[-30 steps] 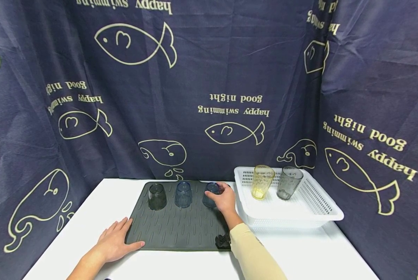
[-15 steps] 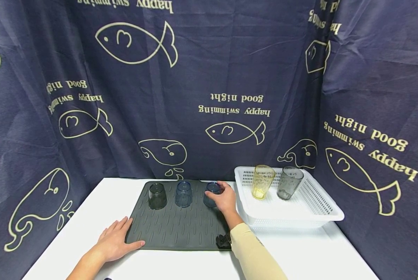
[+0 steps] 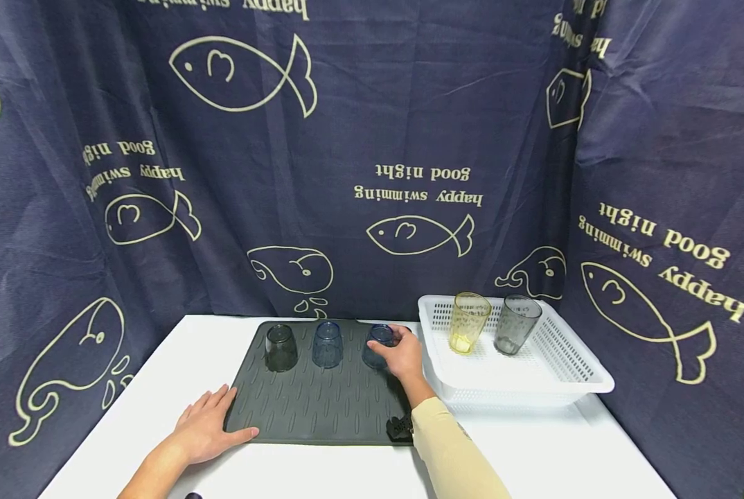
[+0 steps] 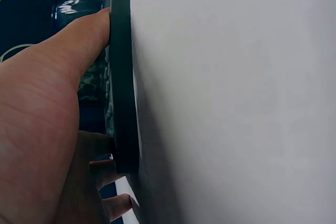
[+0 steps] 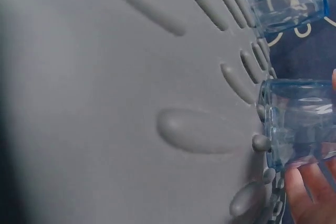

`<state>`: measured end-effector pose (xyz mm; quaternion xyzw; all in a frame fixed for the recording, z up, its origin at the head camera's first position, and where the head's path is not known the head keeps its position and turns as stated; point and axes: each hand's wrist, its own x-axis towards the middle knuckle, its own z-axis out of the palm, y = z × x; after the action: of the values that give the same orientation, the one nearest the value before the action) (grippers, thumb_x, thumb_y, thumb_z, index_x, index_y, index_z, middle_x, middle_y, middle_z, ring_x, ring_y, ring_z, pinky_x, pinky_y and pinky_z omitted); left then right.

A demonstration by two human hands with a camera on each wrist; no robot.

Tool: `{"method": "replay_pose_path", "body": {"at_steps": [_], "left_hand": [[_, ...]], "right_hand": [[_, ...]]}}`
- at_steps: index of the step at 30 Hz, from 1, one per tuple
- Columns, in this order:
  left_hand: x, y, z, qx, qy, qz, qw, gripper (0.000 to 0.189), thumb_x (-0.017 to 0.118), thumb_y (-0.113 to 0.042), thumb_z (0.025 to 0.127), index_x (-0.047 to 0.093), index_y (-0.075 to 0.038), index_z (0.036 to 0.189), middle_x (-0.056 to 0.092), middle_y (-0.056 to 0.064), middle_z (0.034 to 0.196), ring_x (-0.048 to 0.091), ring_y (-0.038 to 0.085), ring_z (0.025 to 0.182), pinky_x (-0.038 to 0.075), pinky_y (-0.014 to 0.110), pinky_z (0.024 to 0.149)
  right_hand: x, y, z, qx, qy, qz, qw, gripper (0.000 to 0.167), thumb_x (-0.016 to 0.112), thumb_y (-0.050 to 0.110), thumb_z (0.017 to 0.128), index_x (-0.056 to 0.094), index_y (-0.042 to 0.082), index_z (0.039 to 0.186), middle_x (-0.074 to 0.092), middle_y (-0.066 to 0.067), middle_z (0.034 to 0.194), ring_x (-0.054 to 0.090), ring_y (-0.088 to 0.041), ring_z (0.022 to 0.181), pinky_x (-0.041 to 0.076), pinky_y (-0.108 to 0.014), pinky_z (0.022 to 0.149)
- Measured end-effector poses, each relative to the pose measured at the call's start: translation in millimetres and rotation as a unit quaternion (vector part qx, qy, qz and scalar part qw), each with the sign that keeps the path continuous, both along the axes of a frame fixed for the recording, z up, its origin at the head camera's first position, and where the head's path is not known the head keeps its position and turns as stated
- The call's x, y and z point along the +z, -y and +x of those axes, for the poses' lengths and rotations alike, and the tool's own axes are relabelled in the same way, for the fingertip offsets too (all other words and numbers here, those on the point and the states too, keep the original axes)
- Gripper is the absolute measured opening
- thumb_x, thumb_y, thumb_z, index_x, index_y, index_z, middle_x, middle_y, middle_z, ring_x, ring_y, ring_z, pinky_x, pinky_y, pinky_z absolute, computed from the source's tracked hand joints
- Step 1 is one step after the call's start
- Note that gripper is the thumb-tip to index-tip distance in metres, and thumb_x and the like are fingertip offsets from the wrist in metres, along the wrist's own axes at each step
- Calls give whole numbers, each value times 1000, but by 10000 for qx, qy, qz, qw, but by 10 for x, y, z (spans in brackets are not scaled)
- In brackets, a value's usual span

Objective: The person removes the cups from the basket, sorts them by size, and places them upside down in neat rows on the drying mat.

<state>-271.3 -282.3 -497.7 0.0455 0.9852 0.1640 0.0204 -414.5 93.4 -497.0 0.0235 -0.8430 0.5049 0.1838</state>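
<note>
My right hand (image 3: 404, 357) holds a blue drinking glass (image 3: 376, 355) between thumb and fingers at the right back of a dark grey ribbed mat (image 3: 322, 409). In the right wrist view the held glass (image 5: 299, 121) meets the mat, with fingertips (image 5: 299, 195) along its side. Another blue glass (image 3: 327, 346) and a dark grey glass (image 3: 281, 350) stand in the same row, narrow ends up. My left hand (image 3: 205, 428) lies at the mat's front left corner, fingers spread; the left wrist view has its thumb (image 4: 86, 35) against the mat's edge (image 4: 122, 77).
To the right of the mat stands a white perforated basket (image 3: 509, 388). A yellow glass (image 3: 468, 326) and a grey glass (image 3: 515, 327) are upright in it. A black object (image 3: 400, 427) is by the right wrist. A dark blue curtain (image 3: 341, 138) surrounds the white table (image 3: 322, 475).
The whole head view has shifted very slightly. Both hands and all the glasses keep their places, and the right hand stays around the blue glass.
</note>
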Motion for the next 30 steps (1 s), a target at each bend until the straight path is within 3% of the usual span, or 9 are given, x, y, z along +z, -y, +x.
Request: {"method": "replay_pose_path", "body": {"at_steps": [7,19,30], "left_hand": [[19,-13,5,3,-16,-27,10000,108,71,-70,82,41,10,150,37,37,155,30,65,141,24,80,111],[45,-30,5,-9,36,-33,10000,109,71,-70,81,41,10,149,37,38,155,30,65,141,24,80,111],[19,-17,-5,8,21,-24,10000,109,71,-70,81,41,10,149,37,38,155,30,65,141,23,81,111]], "right_hand": [[31,52,24,-41,-95,287,9995,60,91,30,77,69,4,126,75,-13,111,71,-29,99,59,-45,85],[21,60,54,-93,-5,116,9999,59,91,28,77,69,3,125,74,-13,108,69,-26,95,57,-42,83],[10,61,51,-53,43,-62,10000,59,91,29,78,68,4,127,74,-14,117,70,-31,107,58,-47,92]]}}
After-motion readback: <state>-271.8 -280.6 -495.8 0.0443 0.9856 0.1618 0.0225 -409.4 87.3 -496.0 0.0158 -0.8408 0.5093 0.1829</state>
